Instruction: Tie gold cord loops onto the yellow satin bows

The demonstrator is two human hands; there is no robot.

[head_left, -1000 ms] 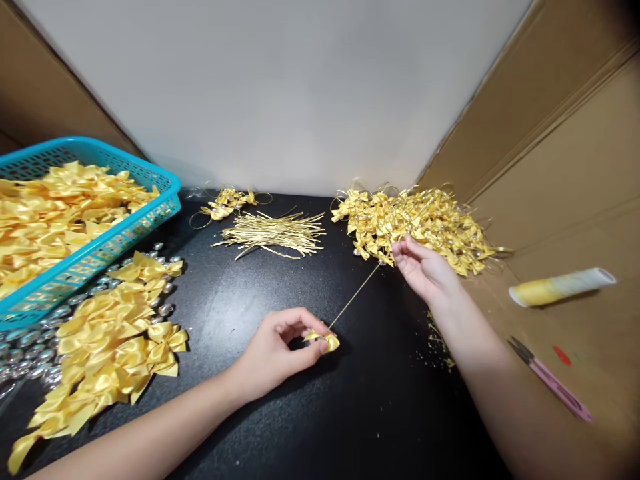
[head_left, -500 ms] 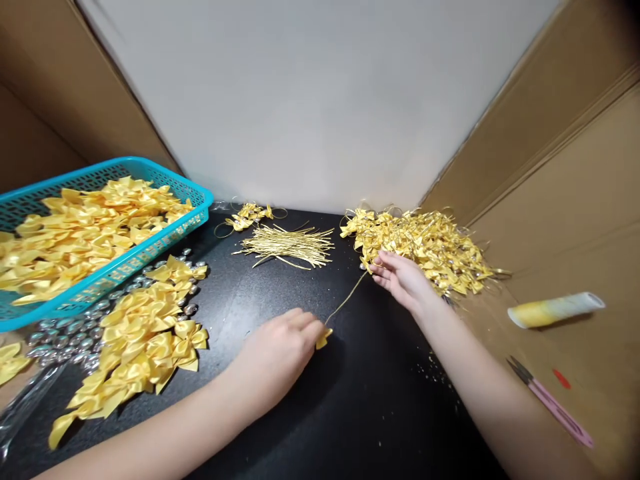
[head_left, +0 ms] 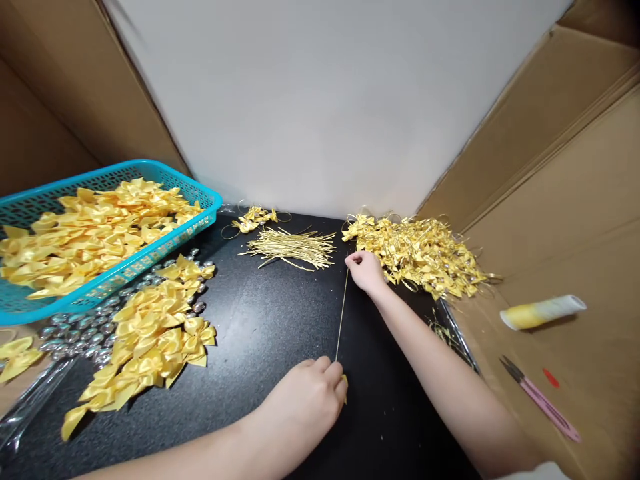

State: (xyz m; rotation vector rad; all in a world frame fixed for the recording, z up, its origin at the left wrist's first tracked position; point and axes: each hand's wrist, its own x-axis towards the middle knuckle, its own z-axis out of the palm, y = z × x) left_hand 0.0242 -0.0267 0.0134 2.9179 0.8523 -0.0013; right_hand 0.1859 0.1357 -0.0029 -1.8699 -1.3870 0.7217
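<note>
The left hand (head_left: 307, 397) clutches a mostly hidden yellow satin bow (head_left: 345, 379) near six o'clock; a thin, taut gold cord (head_left: 342, 317) runs towards twelve o'clock, pinched in the right hand (head_left: 366, 270).

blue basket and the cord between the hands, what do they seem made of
Blue basket: likely moulded plastic, slightly glossy, with regular slots in its walls. Cord: perhaps metallic thread, by its pale gold colour; too thin to judge its finish.

Over the black counter (head_left: 270, 320), our left hand (head_left: 313, 393) covers a yellow bow (head_left: 345, 389) and our right hand (head_left: 367, 272) pinches a taut gold cord (head_left: 342, 317) near the pile of corded bows (head_left: 425, 257). Leftward, we see a blue basket (head_left: 216, 203) of loose bows (head_left: 105, 233).
</note>
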